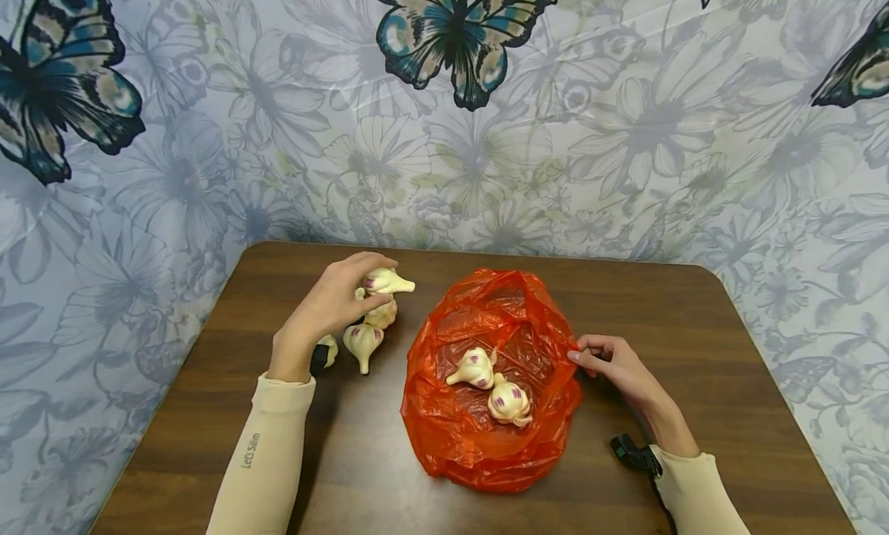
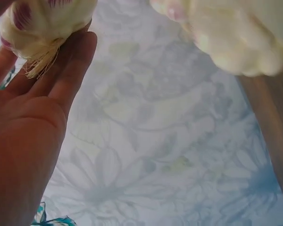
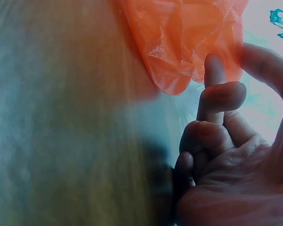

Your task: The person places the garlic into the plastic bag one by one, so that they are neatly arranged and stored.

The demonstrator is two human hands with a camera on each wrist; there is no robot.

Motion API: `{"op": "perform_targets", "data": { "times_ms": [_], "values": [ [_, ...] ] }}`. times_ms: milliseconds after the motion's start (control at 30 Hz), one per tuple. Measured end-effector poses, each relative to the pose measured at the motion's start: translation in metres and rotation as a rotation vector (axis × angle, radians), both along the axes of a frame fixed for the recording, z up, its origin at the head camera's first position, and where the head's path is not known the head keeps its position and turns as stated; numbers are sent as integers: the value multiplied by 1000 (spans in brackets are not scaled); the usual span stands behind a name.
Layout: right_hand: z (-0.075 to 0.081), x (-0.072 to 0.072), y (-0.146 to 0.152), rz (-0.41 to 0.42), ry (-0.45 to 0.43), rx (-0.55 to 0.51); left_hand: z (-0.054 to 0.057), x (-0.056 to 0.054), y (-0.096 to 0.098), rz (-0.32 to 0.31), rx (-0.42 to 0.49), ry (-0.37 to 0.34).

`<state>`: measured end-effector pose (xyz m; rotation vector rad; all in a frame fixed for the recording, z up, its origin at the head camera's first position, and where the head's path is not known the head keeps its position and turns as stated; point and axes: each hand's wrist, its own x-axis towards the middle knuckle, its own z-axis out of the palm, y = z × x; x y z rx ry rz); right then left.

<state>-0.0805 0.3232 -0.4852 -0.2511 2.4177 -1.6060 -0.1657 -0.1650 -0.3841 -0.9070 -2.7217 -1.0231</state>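
Red bag (image 1: 482, 462) holds 2 garlic bulbs (image 1: 475, 368), right grip (image 1: 623, 367) pinching it (left grip (image 1: 336, 292) curled round another bulb (image 1: 385, 281))

Brn table (image 1: 750, 411), rounded corners; behind, pale floral wall (image 1: 625, 133) w/ lg butterflies (image 1: 457, 41).

Bag (image 1: 486, 454): red-orange, translucent, with pale glossy highlights. Bulbs (image 1: 510, 402) inside it: cream-white with purple patches. Farthest bulb (image 1: 382, 281) at left: cream, also marked purple; roots (image 2: 43, 61) straw-yellow. Desk (image 1: 646, 303): brown, darker wood-grain streaks. Backdrop (image 1: 479, 157): pale grey-blue and white, grey flower print, faint green touches; butterflies (image 1: 458, 41) black-edged, teal and cream. Sleeves (image 1: 267, 442): cream, dark lettering (image 1: 251, 450) on the left one. Right wrist camera (image 1: 633, 453): black.
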Motion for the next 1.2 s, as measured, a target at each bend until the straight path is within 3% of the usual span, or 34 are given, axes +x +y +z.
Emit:
{"op": "perform_targets", "data": {
  "times_ms": [333,533,733,867,1000,1200],
  "values": [
    [0,2,0,-4,0,-2,10,0,49,-78,22,22],
    [1,3,0,-5,6,3,14,4,81,-174,-11,35],
    [3,3,-2,-8,7,-2,15,6,95,-200,-31,59],
    [3,2,-2,0,9,0,14,9,99,-197,-16,59],
    [1,2,-1,-7,7,-5,9,11,108,-235,-4,27],
    [0,1,-1,-8,3,-1,-2,11,122,-287,-55,-6]
  ]
}}
